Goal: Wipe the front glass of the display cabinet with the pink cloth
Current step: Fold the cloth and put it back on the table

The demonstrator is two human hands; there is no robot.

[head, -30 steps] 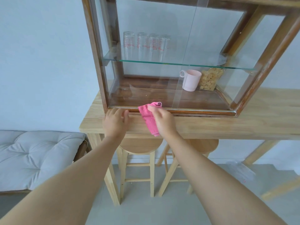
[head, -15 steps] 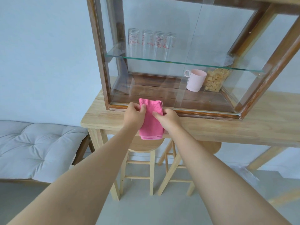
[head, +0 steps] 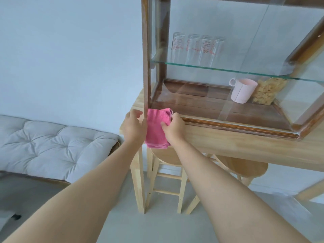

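Pink cloth (head: 156, 128): soft and fuzzy, folded into a flat shape. It hangs in front of the bottom left corner of the cabinet, over the table's edge, between the two hands.
Left hand (head: 134, 127): fingers spread a bit wide, pressed on the left side of the cloth. Part of it sits behind the cabinet's corner post, so I cannot tell if it is gripping.
Right hand (head: 174, 127): fingers curled in, pinching the right side of the cloth.
Display cabinet (head: 146, 55): a box with a dark brown wood frame and clear walls. It stands on the table.
Front glass (head: 201, 95): smooth and see-through, with faint smudgy marks low down.
Glass shelf (head: 219, 70): a thin clear board with a green edge, across the middle of the cabinet.
Tall glasses (head: 198, 48): four clear ones in a row on the shelf, with red marks on them.
Pink mug (head: 242, 91): smooth, round, with a handle. It stands on the cabinet's wooden floor.
Clear jar (head: 268, 91): just beside the mug, full of pale yellow bumpy bits.
Table (head: 228, 146): light wood, smooth.
Stools (head: 166, 171): two light wood ones with round seats, under the table.
Cushion (head: 52, 142): grey, puffy, with little dents, on a bench to the left.
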